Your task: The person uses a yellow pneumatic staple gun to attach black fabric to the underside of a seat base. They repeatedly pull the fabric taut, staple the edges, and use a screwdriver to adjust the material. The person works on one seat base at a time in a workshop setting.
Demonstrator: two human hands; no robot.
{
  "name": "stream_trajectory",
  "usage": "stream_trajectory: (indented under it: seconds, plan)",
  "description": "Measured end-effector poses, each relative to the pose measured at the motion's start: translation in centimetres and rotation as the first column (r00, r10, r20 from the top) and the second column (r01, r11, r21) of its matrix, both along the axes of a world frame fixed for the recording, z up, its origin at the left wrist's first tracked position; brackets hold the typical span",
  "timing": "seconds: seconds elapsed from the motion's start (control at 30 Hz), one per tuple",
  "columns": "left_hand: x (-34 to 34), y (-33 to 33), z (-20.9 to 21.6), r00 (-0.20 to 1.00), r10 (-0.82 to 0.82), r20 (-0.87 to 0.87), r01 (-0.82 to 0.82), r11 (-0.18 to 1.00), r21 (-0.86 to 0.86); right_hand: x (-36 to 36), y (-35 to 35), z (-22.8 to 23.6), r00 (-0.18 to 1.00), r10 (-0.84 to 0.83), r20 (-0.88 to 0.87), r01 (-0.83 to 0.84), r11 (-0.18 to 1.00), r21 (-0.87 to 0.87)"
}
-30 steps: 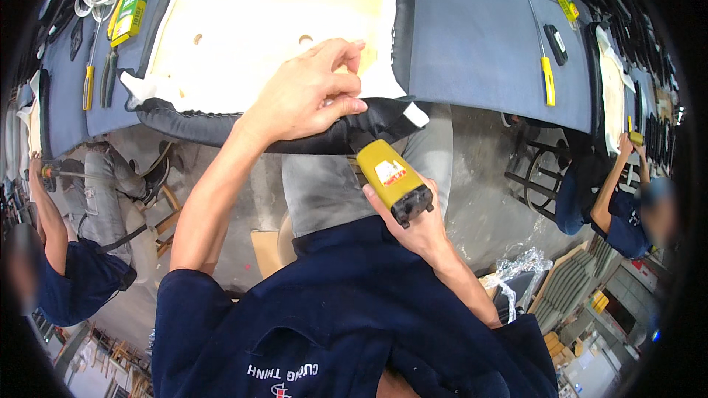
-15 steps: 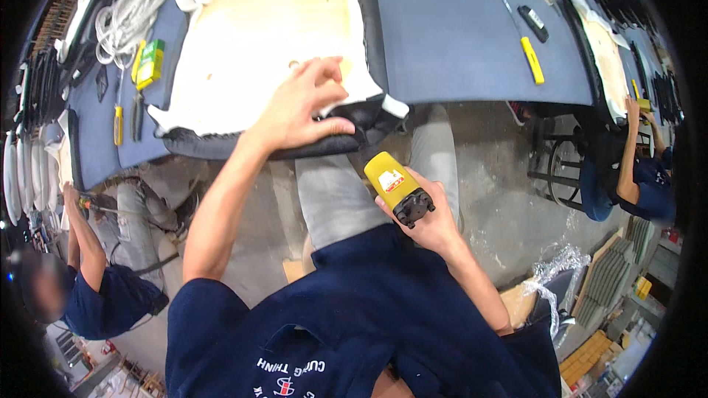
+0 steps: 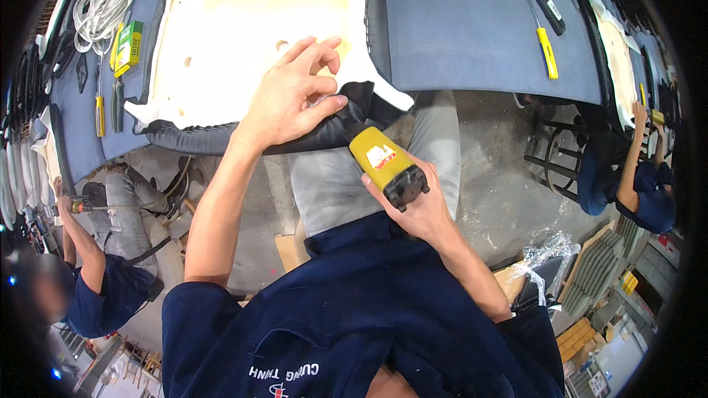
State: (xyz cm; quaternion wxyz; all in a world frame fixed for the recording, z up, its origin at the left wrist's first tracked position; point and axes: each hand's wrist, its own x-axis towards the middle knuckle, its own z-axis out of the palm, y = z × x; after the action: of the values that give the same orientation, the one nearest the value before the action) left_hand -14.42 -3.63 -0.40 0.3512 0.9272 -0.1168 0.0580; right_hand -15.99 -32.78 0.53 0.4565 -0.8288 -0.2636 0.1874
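A panel of pale wooden board [image 3: 236,51] with white padding and a black cover [image 3: 221,140] around its edge lies on the grey-blue table, overhanging its near edge. My left hand [image 3: 291,96] rests over its near right corner, outer fingers raised and bent, thumb and a finger pressed at the folded black cover. My right hand [image 3: 428,210] is wrapped round a yellow staple gun [image 3: 380,158], whose dark nose points at the cover just beside my left thumb. Whether the nose touches the cover is hard to tell.
Left of the panel lie a yellow-handled screwdriver [image 3: 100,114], dark-handled pliers [image 3: 118,103], a green-and-yellow box [image 3: 128,48] and coiled clear tubing [image 3: 110,4]. A long yellow-handled tool [image 3: 546,51] and a black cutter [image 3: 550,13] lie right. People work at both sides.
My left thumb has moved in closer to the fold at the corner. The staple gun has shifted slightly left with my right hand. The panel appears higher and farther left in view.
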Motion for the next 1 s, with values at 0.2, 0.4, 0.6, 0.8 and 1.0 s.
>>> stream_trajectory:
  seconds: [0.2,0.4,0.6,0.8,1.0]
  plan:
    - [0.4,0.8,-0.2,0.999,-0.047,0.025,0.046,0.998,0.047,3.2,2.4,1.0,0.893,-0.033,-0.449,0.042,0.999,0.011]
    - [-0.5,1.5,1.1,1.000,-0.021,-0.018,0.019,0.998,-0.062,0.9,-2.1,1.6,0.925,-0.024,-0.379,0.105,0.975,0.193]
    - [-0.4,1.2,0.3,0.995,0.095,0.033,-0.093,0.993,-0.072,9.0,-5.3,5.1,0.961,-0.273,-0.052,0.268,0.959,-0.089]
    - [-1.5,-0.7,0.4,0.970,0.214,0.116,-0.227,0.967,0.115,20.7,-4.8,5.4,0.933,0.075,0.352,0.062,0.930,-0.363]
    - [-2.0,-2.7,0.4,0.919,0.257,0.300,-0.298,0.949,0.102,32.8,-16.5,-6.0,0.619,-0.203,0.759,0.696,0.589,-0.411]
